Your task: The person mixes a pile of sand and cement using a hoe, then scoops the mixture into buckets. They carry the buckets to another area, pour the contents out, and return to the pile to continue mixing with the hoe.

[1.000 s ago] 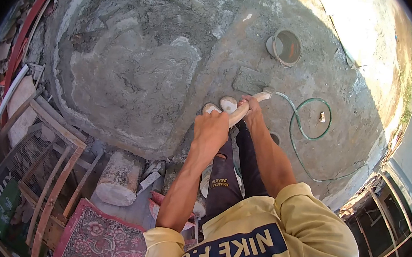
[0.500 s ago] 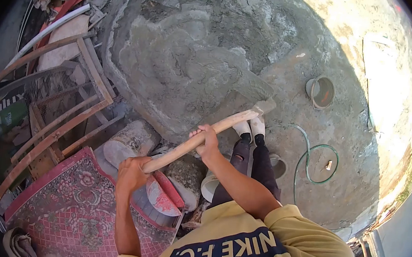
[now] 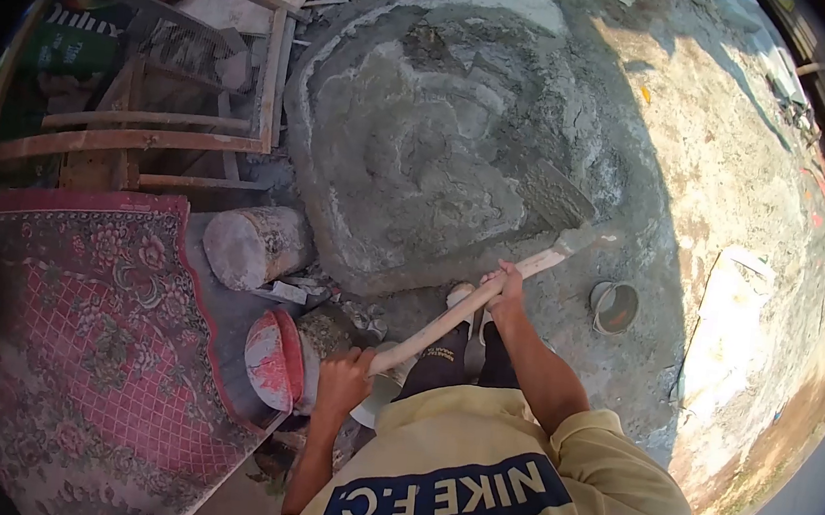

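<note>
A long wooden handle runs diagonally up to the right from my body. My left hand is wrapped round its lower end. Farther up the shaft, my right hand grips it near the metal head. The flat blade lies at the right side of a wide patch of wet grey mortar, partly coated with it. Both of my feet are just below the mortar's edge, under the handle.
A grey bucket stands right of the handle. At left are wooden frames with mesh, a patterned red carpet, a concrete cylinder and a red-and-white basin. A pale sheet lies in sunlight.
The camera view has turned and shifted. The blade now lies farther into the mortar's right side, and my right hand is closer to the blade end, with both hands still on the handle.
</note>
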`<action>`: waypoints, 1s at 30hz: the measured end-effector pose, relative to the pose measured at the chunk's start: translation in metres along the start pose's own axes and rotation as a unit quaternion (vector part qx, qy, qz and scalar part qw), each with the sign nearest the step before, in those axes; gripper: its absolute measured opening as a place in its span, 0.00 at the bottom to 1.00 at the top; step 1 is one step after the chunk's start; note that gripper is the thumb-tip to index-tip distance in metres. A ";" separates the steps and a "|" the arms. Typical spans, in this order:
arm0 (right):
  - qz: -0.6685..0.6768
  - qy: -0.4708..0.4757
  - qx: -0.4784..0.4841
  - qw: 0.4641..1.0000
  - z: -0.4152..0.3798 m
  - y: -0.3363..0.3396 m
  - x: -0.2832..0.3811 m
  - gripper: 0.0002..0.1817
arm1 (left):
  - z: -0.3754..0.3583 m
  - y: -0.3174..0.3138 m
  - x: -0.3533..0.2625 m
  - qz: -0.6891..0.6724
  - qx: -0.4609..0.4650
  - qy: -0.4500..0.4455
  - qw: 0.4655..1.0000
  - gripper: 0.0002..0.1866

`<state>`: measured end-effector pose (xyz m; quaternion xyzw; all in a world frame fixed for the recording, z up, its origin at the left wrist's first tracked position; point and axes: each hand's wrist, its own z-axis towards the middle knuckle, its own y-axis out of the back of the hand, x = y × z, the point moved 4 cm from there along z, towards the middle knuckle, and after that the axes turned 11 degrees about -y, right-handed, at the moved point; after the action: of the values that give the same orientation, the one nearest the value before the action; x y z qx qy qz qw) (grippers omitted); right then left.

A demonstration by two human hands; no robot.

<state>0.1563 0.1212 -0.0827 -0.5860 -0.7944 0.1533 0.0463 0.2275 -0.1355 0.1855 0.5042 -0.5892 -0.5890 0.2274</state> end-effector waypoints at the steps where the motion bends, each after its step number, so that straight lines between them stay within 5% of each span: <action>1: -0.019 0.000 0.007 1.000 0.004 0.009 0.014 0.10 | 0.007 0.003 -0.020 -0.001 -0.015 0.013 1.000 0.10; 6: -0.056 0.005 -0.027 0.998 -0.024 0.054 0.056 0.09 | 0.029 0.011 -0.080 0.010 0.001 -0.049 0.999 0.09; 13: -0.072 -0.021 -0.113 0.991 -0.040 0.095 0.072 0.14 | 0.044 0.004 -0.084 -0.030 0.056 -0.076 0.995 0.14; 22: -0.075 -0.034 -0.106 0.991 -0.009 0.061 0.043 0.13 | 0.048 0.020 0.005 -0.071 0.084 -0.084 0.990 0.15; 30: -0.052 0.011 -0.109 0.993 -0.071 -0.046 -0.039 0.11 | 0.049 0.141 0.101 -0.085 0.012 -0.134 0.987 0.11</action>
<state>0.1443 0.0857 0.0026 -0.5474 -0.8350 0.0563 -0.0014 0.1003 -0.2281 0.2728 0.4717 -0.5764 -0.6613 0.0891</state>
